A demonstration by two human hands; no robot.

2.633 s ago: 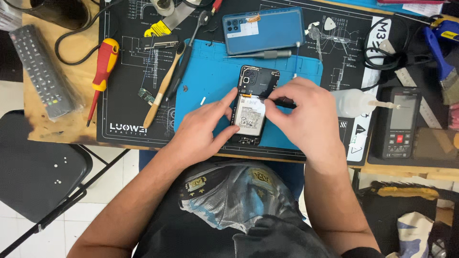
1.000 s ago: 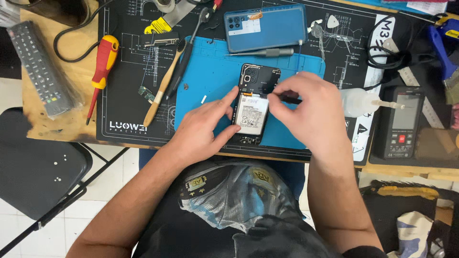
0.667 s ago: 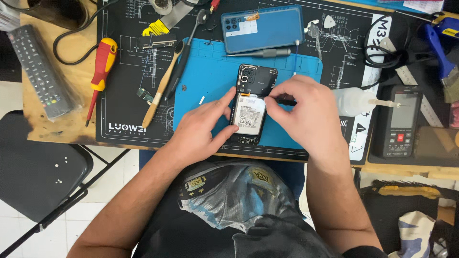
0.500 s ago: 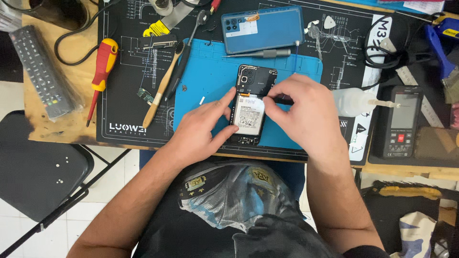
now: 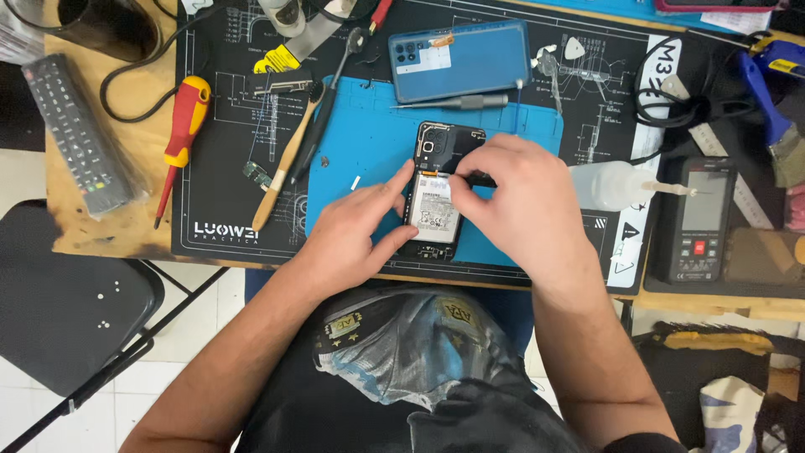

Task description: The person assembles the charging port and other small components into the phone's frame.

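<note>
An opened smartphone [image 5: 439,189], its back off and its white battery showing, lies on a blue silicone mat [image 5: 369,151] near the table's front edge. My left hand [image 5: 352,231] steadies the phone's left side, thumb and forefinger against its edge. My right hand [image 5: 520,210] rests over the phone's right side, fingers pinched on a thin dark tool [image 5: 480,179] whose tip meets the phone just above the battery. The phone's blue back cover [image 5: 461,60] lies further back on the mat.
A black work mat [image 5: 226,126] covers the wooden table. On it lie a red-and-yellow screwdriver [image 5: 180,134], a wooden brush [image 5: 281,168], a precision screwdriver [image 5: 457,102] and a plastic squeeze bottle [image 5: 616,184]. A remote control [image 5: 80,134] is at left, a multimeter [image 5: 696,222] at right, a black chair [image 5: 67,302] lower left.
Both hands stay on the phone. My right hand's fingers have shifted slightly over the top of the battery with the tool; the phone has barely moved.
</note>
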